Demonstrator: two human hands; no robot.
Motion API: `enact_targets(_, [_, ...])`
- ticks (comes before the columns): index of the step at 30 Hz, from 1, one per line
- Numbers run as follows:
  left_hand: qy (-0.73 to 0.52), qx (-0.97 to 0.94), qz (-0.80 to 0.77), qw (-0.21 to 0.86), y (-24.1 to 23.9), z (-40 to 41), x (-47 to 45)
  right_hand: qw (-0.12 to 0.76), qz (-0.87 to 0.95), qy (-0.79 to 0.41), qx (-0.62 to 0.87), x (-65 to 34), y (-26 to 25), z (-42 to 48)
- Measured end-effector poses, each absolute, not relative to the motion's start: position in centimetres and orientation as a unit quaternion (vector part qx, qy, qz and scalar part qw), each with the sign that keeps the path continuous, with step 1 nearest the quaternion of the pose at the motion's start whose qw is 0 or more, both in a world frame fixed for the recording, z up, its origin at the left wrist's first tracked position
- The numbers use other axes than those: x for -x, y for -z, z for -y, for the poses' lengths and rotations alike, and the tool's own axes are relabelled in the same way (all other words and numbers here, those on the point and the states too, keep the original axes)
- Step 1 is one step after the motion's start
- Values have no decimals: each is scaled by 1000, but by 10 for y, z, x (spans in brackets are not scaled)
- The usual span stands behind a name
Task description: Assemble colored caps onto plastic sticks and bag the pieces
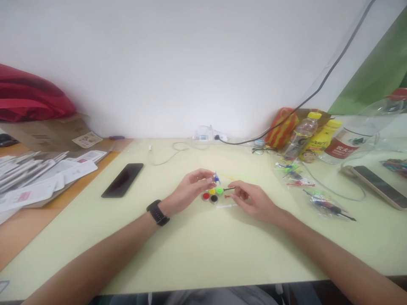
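Observation:
Above the middle of the table, my left hand (190, 186), with a black watch at the wrist, pinches a small blue plastic piece (217, 178) between thumb and fingertips. Just below it stand small round pots with a red (206, 196), a yellow (212, 192), a black (214, 198) and a bright green (219, 191) top. To their right is my right hand (251, 197), its thumb and index fingertips apart. A thin dark stick (229, 189) and a small red piece (227, 196) lie by those fingertips. A thin whitish stick (226, 206) lies just below.
A black phone (122, 180) lies at left, beside stacked white packets (41, 178) and a cardboard box (47, 131). Bottles (302, 135), clear bags of small parts (330, 205) and another phone (380, 186) are at right. A cable (318, 91) runs down to a socket (206, 134).

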State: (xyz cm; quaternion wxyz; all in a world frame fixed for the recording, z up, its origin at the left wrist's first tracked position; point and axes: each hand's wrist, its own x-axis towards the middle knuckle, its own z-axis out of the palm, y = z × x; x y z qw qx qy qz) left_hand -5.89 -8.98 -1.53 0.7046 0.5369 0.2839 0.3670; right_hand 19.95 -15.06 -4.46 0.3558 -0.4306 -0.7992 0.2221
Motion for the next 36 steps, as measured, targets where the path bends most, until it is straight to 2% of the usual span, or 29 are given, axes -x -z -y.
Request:
enact_targets(14, [-334, -632, -264, 648, 23, 100, 51, 343, 846, -186, 364, -197, 43, 156])
enact_targets(18, [-333, -632, -273, 644, 26, 99, 52, 367, 802, -258, 394, -193, 42, 159])
enact_targets(23, [-345, -622, -259, 654, 28, 98, 52, 465, 686, -407, 384, -183, 32, 163])
enact_targets(28, [-349, -618, -279, 647, 28, 98, 53, 406, 658, -529, 350, -191, 29, 157])
enact_targets(36, [-346, -615, -263, 658, 25, 102, 51, 461, 643, -475, 386, -182, 20, 162])
